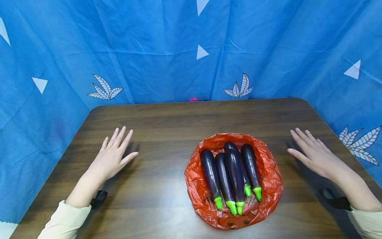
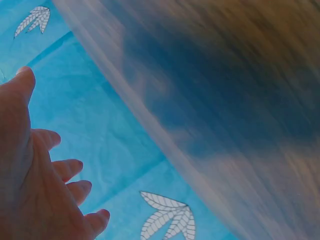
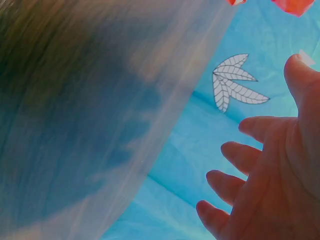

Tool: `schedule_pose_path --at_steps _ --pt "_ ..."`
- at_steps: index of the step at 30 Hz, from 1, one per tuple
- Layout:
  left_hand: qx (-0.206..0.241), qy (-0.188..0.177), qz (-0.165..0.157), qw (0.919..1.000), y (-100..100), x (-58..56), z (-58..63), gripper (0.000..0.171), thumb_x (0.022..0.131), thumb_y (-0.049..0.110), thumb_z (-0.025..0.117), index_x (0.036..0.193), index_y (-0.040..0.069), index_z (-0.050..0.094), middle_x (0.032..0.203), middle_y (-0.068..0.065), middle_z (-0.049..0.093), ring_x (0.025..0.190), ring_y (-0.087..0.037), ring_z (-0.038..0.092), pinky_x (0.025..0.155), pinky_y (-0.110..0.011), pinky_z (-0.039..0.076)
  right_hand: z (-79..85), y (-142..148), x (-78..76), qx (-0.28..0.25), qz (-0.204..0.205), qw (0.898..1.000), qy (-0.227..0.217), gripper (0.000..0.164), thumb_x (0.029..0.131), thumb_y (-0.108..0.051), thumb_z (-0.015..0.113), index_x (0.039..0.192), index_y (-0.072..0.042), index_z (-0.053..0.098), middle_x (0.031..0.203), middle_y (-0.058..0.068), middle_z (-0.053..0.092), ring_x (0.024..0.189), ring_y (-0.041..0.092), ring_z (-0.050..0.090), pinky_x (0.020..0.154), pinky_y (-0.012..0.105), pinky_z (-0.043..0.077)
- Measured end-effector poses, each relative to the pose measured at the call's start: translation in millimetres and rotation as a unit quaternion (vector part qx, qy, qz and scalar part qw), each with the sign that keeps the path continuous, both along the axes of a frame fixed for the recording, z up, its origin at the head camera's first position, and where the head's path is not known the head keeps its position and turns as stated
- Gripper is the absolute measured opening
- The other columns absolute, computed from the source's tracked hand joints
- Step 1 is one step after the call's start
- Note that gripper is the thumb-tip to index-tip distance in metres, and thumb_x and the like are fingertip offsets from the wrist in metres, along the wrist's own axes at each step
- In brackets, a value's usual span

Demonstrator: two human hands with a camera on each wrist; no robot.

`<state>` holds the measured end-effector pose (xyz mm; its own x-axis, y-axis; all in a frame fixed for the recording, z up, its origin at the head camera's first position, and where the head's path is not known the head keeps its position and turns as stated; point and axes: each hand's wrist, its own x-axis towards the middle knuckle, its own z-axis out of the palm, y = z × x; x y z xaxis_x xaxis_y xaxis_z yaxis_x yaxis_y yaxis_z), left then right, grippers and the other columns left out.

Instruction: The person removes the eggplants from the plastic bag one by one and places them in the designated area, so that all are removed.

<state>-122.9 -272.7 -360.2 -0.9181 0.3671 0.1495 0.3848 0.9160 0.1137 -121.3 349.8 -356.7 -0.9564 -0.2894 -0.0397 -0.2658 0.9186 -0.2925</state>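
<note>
Several dark purple eggplants (image 1: 234,172) with bright green stem ends lie side by side in a crumpled red plastic bag (image 1: 271,186), whose rim is rolled open into a round shape. One eggplant at the back is partly hidden under another. To the left of the bag, my left hand (image 1: 111,159) is held palm down with fingers spread and nothing in it. On the other side, my right hand (image 1: 313,154) is also spread over the table, its thumb toward the bag. Both wrist views show straight, bare fingers, holding nothing.
A brown wood-grain table (image 1: 161,132) with rounded far corners carries the bag right of centre. Blue cloth (image 1: 167,66) printed with white leaves and triangles hangs behind and along both sides. Dark bands (image 1: 99,199) circle both wrists below pale sleeves.
</note>
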Motion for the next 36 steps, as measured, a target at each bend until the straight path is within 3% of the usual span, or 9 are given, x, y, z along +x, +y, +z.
schedule_pose_path --at_steps 6,11,15,22,25,28,32,36 --pt "-0.003 0.003 -0.014 0.9999 12 1.3 4.0 0.076 0.095 0.047 0.049 0.151 0.010 0.012 0.152 -0.020 0.010 0.138 -0.035 0.004 0.105 -0.059 0.008 7.6 -5 2.6 -0.022 0.014 1.000 -0.006 0.074 0.099 -0.034 0.048 0.149 -0.003 0.004 0.149 0.030 0.005 0.134 0.046 -0.003 0.101 0.064 0.000" --pt "0.003 -0.002 -0.027 0.9996 25 3.5 11.9 0.076 0.095 0.048 0.048 0.151 0.011 0.012 0.152 -0.020 0.011 0.138 -0.034 0.005 0.106 -0.057 0.010 23.6 -15 5.9 -0.045 0.006 0.998 -0.047 0.073 0.098 -0.037 0.047 0.151 -0.009 0.003 0.149 0.029 0.009 0.131 0.051 0.011 0.094 0.070 0.015" --pt "0.011 -0.004 -0.042 0.9991 35 6.2 16.9 0.075 0.095 0.048 0.048 0.151 0.012 0.013 0.152 -0.019 0.012 0.139 -0.032 0.006 0.107 -0.055 0.011 32.3 -24 10.2 -0.041 0.003 0.997 -0.070 0.073 0.098 -0.040 0.046 0.151 -0.015 0.004 0.145 0.031 0.020 0.125 0.054 0.025 0.089 0.071 0.024" --pt "0.038 -0.009 -0.075 0.9964 54 11.1 23.4 0.075 0.095 0.050 0.047 0.151 0.013 0.014 0.153 -0.016 0.013 0.139 -0.027 0.006 0.108 -0.050 0.014 35.6 -34 16.2 -0.053 0.033 0.997 -0.050 0.069 0.098 -0.034 0.049 0.152 -0.018 0.010 0.134 0.031 0.040 0.113 0.053 0.043 0.083 0.068 0.036" --pt "0.061 -0.029 -0.092 0.9934 64 14.1 26.3 0.074 0.095 0.050 0.046 0.151 0.015 0.013 0.154 -0.012 0.011 0.139 -0.024 0.006 0.108 -0.047 0.016 34.8 -36 18.1 -0.067 0.048 0.995 -0.050 0.067 0.097 -0.031 0.052 0.151 -0.017 0.014 0.123 0.028 0.052 0.103 0.047 0.054 0.077 0.064 0.043" --pt "0.086 -0.052 -0.105 0.9894 75 16.8 30.0 0.073 0.095 0.051 0.045 0.151 0.018 0.011 0.154 -0.005 0.010 0.139 -0.020 0.006 0.108 -0.047 0.019 34.0 -38 19.9 -0.081 0.062 0.994 -0.049 0.066 0.096 -0.027 0.054 0.151 -0.018 0.018 0.111 0.019 0.061 0.089 0.032 0.064 0.072 0.057 0.049" --pt "0.118 -0.074 -0.118 0.9833 88 18.1 34.8 0.071 0.096 0.050 0.044 0.151 0.021 0.011 0.155 0.001 0.009 0.139 -0.018 0.008 0.106 -0.046 0.024 32.3 -40 20.8 -0.109 0.091 0.989 -0.043 0.063 0.096 -0.021 0.056 0.149 -0.020 0.024 0.102 0.006 0.066 0.075 0.011 0.064 0.067 0.040 0.054" --pt "0.170 -0.100 -0.144 0.9697 99 18.5 38.2 0.066 0.098 0.043 0.045 0.151 0.019 0.014 0.154 0.002 0.012 0.138 -0.016 0.013 0.108 -0.042 0.021 27.6 -42 19.9 -0.152 0.126 0.979 -0.044 0.059 0.096 -0.013 0.055 0.148 -0.017 0.028 0.099 0.002 0.067 0.072 0.009 0.064 0.062 0.030 0.053"
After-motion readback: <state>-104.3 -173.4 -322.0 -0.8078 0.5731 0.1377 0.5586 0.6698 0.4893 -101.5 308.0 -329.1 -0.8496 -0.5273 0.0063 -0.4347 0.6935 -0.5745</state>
